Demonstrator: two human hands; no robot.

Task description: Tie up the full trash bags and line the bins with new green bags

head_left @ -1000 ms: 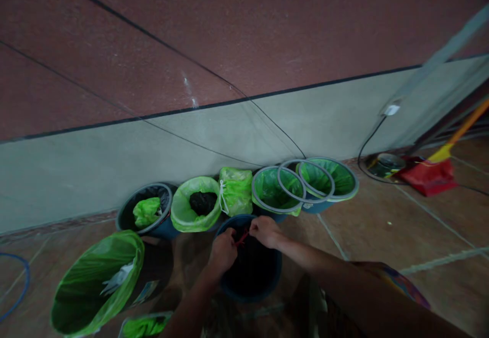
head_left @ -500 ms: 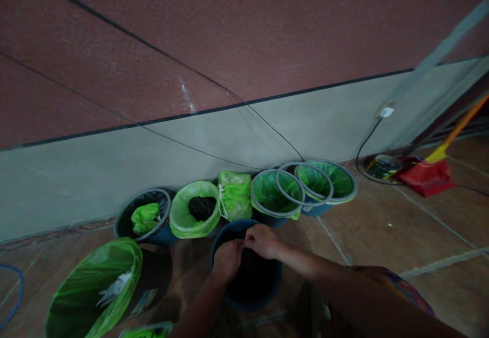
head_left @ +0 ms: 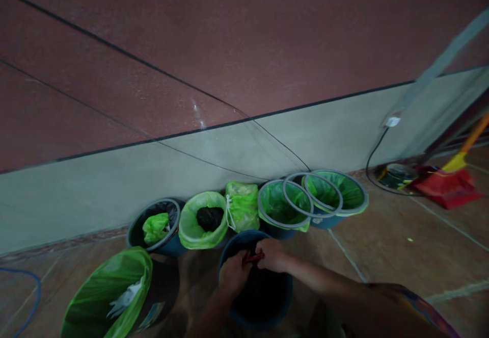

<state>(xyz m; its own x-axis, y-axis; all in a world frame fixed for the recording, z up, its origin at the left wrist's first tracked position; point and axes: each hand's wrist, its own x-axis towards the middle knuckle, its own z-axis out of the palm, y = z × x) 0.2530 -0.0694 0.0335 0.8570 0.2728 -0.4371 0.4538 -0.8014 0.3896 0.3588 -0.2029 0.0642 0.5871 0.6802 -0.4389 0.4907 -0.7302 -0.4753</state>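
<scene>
Over the mouth of an unlined dark blue bin [head_left: 288,297], both my hands are closed on a small dark red strip [head_left: 252,258]. Its exact kind I cannot make out. My left hand [head_left: 233,275] pinches one end, while my right hand [head_left: 273,255] grips the other with fingers curled. The bin's inside is in deep shadow, so its contents are hidden. Just beyond its rim stands a tied green plastic bag [head_left: 244,208] with a white drawstring. Beside that bag is a bin lined in green [head_left: 187,226] with a black bundle inside.
Green-lined bins [head_left: 280,221] stand along the wall at right, with loose grey rings [head_left: 328,213] across them. To the left are a bin with a black liner [head_left: 139,226] and a tilted green-lined bin [head_left: 95,289]. A red dustpan [head_left: 446,190] lies far right; cables cross the wall.
My hands have drawn slightly apart, and more of the red strip shows between them. The whole view has shifted, so the bins appear lower and further right.
</scene>
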